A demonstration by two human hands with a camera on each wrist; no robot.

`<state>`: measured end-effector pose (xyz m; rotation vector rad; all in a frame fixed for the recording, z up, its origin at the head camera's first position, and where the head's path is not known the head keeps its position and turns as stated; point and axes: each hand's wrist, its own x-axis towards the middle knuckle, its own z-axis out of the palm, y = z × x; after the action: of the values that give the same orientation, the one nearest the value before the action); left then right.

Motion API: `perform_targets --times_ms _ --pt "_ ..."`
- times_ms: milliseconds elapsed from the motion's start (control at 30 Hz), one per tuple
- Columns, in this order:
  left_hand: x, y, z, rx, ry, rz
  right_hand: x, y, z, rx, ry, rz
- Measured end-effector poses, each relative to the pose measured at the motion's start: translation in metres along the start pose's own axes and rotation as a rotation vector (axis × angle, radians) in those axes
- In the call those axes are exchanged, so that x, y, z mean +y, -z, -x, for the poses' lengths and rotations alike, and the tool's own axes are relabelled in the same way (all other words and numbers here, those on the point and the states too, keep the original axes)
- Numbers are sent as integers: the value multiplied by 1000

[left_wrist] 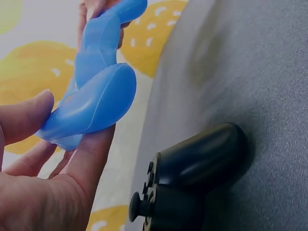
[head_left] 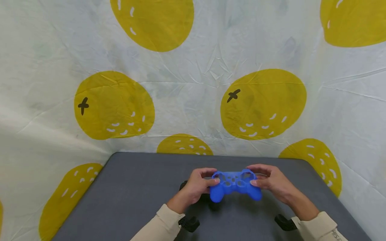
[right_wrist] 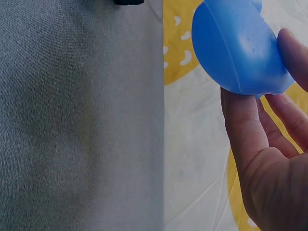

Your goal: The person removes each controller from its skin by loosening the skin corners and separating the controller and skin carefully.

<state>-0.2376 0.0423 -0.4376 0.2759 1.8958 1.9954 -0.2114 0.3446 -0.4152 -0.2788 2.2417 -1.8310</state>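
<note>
A blue silicone controller cover point(head_left: 233, 184) is held up above the grey table between both hands, its button openings facing the head camera. My left hand point(head_left: 197, 185) pinches its left end, thumb in front and fingers behind. At the other end my right hand point(head_left: 272, 182) grips it the same way. In the left wrist view the cover's rounded grip point(left_wrist: 103, 98) sits between thumb and fingers; the right wrist view shows the opposite grip point(right_wrist: 240, 48). A black game controller point(left_wrist: 197, 159) lies on the table below the left hand, mostly hidden behind that hand in the head view.
The grey table point(head_left: 135, 187) reaches back to a white cloth point(head_left: 187, 110) printed with yellow fruit, which hangs behind it and along the sides. Black wrist-worn devices point(head_left: 189, 223) sit at both cuffs.
</note>
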Motion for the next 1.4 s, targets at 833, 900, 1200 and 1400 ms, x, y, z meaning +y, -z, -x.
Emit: perform_targets --times_ms 833,900,1200,1400 --pt "-11 -23 -18 11 -6 15 12 21 0 67 -71 63" --pt "-12 -24 -20 14 -4 12 13 22 1 88 -92 94" --pt "-20 -31 -24 21 -9 -13 20 27 4 104 -115 115" --pt "-22 -34 -25 15 -20 -36 25 29 4 113 -120 100"
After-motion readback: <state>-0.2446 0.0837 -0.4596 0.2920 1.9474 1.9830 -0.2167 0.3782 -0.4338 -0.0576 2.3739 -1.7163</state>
